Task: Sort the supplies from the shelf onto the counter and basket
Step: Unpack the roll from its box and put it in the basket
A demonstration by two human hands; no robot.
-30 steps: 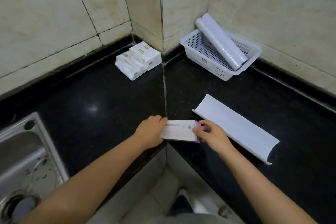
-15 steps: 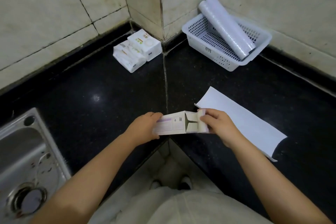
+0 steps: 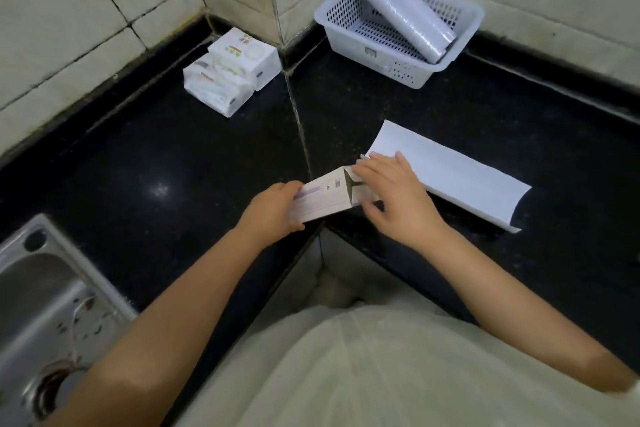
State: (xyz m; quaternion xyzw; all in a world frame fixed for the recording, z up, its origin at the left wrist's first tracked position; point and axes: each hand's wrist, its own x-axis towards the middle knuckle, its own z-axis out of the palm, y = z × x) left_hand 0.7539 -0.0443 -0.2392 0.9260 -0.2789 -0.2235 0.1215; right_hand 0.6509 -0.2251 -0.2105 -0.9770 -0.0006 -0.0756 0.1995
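A small white carton with purple print [image 3: 322, 199] is held over the inner corner of the black counter [image 3: 173, 156]. My left hand [image 3: 273, 213] grips its left end. My right hand [image 3: 394, 199] is at its right end, where the flaps stand open, with fingers on the flaps. A white perforated basket [image 3: 349, 28] stands in the far right corner with a white roll [image 3: 394, 0] lying slanted across it. Two white tissue packs [image 3: 232, 69] lie stacked at the back wall.
A curved white sheet [image 3: 457, 177] lies on the counter just right of my right hand. A steel sink [image 3: 38, 305] sits at the lower left. Tiled walls close off the back of the counter.
The carton's right end has been opened: it was shut one second ago, now its flaps are apart. The carton has tilted up on the right. My view has moved closer and lower.
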